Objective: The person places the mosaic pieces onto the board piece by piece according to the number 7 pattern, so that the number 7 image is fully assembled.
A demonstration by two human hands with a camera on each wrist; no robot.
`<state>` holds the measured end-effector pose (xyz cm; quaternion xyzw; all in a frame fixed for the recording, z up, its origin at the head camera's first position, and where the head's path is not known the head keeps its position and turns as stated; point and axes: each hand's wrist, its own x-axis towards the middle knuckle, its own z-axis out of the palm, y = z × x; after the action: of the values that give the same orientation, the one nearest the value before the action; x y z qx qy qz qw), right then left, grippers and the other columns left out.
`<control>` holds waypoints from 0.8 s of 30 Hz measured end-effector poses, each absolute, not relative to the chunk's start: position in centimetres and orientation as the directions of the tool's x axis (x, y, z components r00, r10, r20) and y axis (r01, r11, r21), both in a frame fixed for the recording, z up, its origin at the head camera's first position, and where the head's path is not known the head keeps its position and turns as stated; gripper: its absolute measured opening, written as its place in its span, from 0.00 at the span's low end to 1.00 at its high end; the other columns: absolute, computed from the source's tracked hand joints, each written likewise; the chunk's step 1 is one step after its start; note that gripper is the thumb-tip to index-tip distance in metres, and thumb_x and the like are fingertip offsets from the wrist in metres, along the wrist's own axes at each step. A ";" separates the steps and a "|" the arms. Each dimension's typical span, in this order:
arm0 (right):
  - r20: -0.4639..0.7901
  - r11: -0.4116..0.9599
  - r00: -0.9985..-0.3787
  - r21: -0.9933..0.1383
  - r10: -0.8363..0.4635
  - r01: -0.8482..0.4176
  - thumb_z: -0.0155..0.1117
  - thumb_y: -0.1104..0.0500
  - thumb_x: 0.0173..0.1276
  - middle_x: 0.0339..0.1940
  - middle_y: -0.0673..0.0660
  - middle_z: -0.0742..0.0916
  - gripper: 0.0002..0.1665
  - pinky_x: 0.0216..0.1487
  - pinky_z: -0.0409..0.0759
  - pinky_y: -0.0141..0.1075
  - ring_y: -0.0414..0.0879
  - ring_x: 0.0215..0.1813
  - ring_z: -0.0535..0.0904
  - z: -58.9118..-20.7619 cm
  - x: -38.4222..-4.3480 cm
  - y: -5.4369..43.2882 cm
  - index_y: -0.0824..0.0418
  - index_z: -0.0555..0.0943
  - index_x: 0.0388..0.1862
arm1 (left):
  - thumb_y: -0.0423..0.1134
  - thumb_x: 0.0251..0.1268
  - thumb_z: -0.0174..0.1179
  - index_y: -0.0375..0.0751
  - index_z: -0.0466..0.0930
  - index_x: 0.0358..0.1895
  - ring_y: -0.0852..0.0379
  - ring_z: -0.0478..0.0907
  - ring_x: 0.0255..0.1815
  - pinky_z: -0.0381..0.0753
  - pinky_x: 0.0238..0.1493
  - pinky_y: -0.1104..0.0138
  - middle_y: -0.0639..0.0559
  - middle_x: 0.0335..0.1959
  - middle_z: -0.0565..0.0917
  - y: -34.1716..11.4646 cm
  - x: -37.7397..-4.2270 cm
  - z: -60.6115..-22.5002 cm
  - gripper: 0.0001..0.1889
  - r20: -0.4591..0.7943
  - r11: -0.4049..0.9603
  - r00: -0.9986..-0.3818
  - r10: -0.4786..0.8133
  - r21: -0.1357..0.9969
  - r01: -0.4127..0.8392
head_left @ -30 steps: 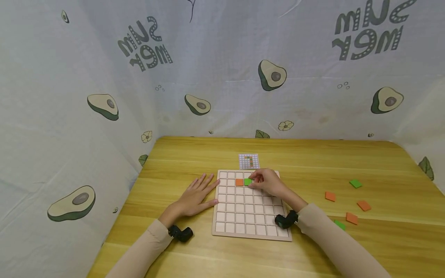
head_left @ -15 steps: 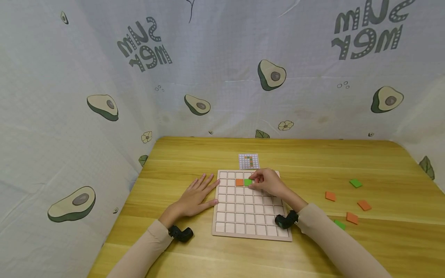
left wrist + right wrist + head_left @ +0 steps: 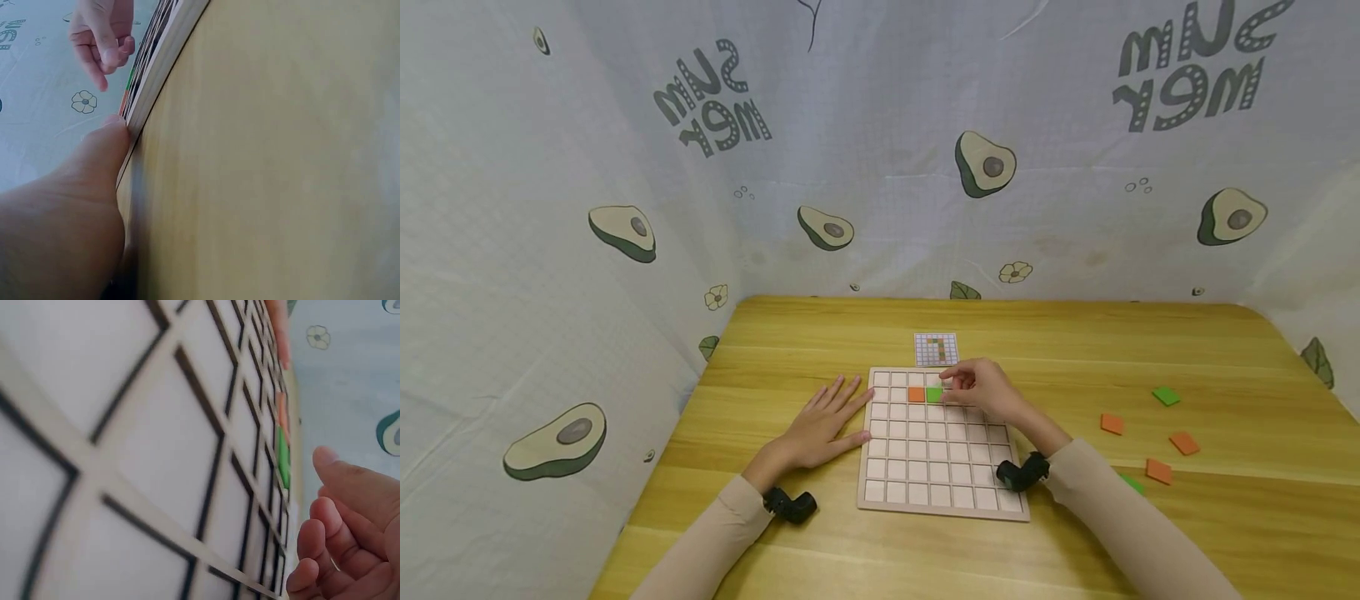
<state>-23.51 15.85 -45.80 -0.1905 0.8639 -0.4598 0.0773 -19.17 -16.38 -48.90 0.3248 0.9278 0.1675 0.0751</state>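
A pale square grid board [image 3: 917,429] lies on the wooden table. In its second row from the far side an orange square tile [image 3: 916,395] and a green square tile [image 3: 934,395] sit side by side in neighbouring cells. My left hand [image 3: 820,429] lies flat on the table with fingers spread; its index finger and thumb tips touch the board's left edge. My right hand [image 3: 988,393] hovers just right of the green tile, thumb and forefinger parted, nothing between them. In the right wrist view a gap shows between the right thumb [image 3: 353,481] and the green tile.
A small printed card [image 3: 936,350] with a coloured grid pattern lies behind the board. Loose on the right of the table are orange tiles [image 3: 1112,424] and green tiles [image 3: 1166,396], one partly hidden by the right sleeve [image 3: 1120,500]. A patterned cloth [image 3: 887,167] hangs behind.
My right hand has let go of the green tile, its thumb and forefinger spreading apart as it draws up and slightly right. The left hand stays put.
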 end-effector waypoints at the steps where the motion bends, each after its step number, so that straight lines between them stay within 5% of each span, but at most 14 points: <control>1: 0.049 0.505 -0.918 -0.823 -0.394 -0.261 0.75 0.68 0.60 0.25 0.54 0.80 0.18 0.27 0.71 0.31 0.46 0.29 0.72 -45.6 -23.5 16.0 0.75 0.84 0.48 | 0.61 0.78 0.42 0.51 0.43 0.82 0.41 0.34 0.81 0.35 0.77 0.47 0.43 0.82 0.41 -16.4 -19.2 -48.9 0.38 -0.030 0.733 -0.778 0.628 0.360 0.577; 24: 0.104 0.488 -0.940 -0.833 -0.324 -0.260 0.71 0.60 0.67 0.30 0.56 0.81 0.18 0.28 0.71 0.31 0.45 0.31 0.74 -40.8 -20.8 23.7 0.69 0.84 0.52 | 0.61 0.78 0.43 0.51 0.43 0.82 0.41 0.34 0.81 0.36 0.77 0.47 0.44 0.82 0.41 -16.4 -19.3 -49.1 0.38 -0.031 0.730 -0.774 0.632 0.360 0.581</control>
<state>-20.82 23.67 -40.85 -0.1694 0.8618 -0.4769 0.0332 -19.30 -16.44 -49.08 0.3271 0.9269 0.1674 0.0758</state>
